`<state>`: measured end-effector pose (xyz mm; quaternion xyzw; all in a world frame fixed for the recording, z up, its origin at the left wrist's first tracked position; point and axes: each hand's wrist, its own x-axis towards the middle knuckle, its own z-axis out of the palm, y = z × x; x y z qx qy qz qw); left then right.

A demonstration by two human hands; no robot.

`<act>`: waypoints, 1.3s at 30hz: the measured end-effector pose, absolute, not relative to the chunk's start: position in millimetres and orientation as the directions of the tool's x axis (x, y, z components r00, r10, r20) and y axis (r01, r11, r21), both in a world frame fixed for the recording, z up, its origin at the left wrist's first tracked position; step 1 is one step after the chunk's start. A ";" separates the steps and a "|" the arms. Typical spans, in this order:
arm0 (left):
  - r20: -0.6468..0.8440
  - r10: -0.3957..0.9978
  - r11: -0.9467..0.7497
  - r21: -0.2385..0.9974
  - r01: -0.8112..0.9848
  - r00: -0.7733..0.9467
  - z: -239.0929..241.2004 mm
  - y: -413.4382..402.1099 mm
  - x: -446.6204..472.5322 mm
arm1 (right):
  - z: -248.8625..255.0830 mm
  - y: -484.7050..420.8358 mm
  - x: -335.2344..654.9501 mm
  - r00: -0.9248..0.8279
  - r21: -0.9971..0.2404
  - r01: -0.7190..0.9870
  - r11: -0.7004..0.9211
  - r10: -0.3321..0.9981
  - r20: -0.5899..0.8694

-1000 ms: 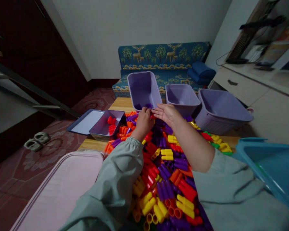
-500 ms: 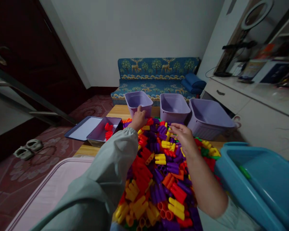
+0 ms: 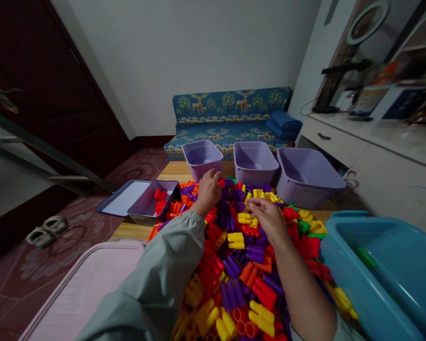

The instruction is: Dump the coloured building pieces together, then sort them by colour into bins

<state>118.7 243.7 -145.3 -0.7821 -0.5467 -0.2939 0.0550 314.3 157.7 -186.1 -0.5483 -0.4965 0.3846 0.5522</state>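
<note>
A large heap of plastic building pieces (image 3: 234, 270), joined tubes in red, yellow, purple and orange, covers the table's middle. Over the heap's far side, my left hand (image 3: 208, 192) bends its fingers downward just in front of the left purple bin (image 3: 203, 163). Its fingertips are partly hidden, with a red piece close by. My right hand (image 3: 268, 217) hovers above the heap with thumb and fingers drawn together, near some yellow pieces (image 3: 246, 218). What lies between those fingers, if anything, I cannot make out.
Beyond the heap stand a middle purple bin (image 3: 255, 173) and a right purple bin (image 3: 301, 187). At left are an open tin box (image 3: 147, 213) with red pieces and a pink lid (image 3: 102, 279). A blue tub (image 3: 386, 284) stands at right, with a patterned sofa (image 3: 230, 111) behind.
My left hand has come down from the left bin's front wall toward the heap, fingers more bent. My right hand's fingers have closed together and shifted slightly left. The view has tilted up slightly.
</note>
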 end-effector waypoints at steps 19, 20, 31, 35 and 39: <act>0.187 0.956 -0.251 0.126 0.960 0.226 -102.9 329.2 103.2 | -177.2 146.1 309.4 0.193 -0.986 0.118 0.115 0.972 0.137; 0.173 0.956 -0.260 0.132 0.956 0.237 -101.4 329.5 101.4 | -176.6 146.2 308.9 0.196 -0.988 0.109 0.109 0.972 0.129; 0.277 0.928 -0.297 0.148 0.943 0.249 -96.7 308.6 100.1 | -190.8 151.8 311.5 0.179 -0.983 0.134 0.123 0.973 0.146; 0.434 0.865 -0.365 0.205 0.908 0.250 -90.8 267.6 111.4 | -187.6 151.2 311.3 0.184 -0.980 0.151 0.130 0.970 0.157; 0.308 0.879 -0.469 0.414 0.781 0.364 -91.2 202.3 115.8 | -175.7 147.6 311.6 0.183 -0.972 0.195 0.131 0.969 0.167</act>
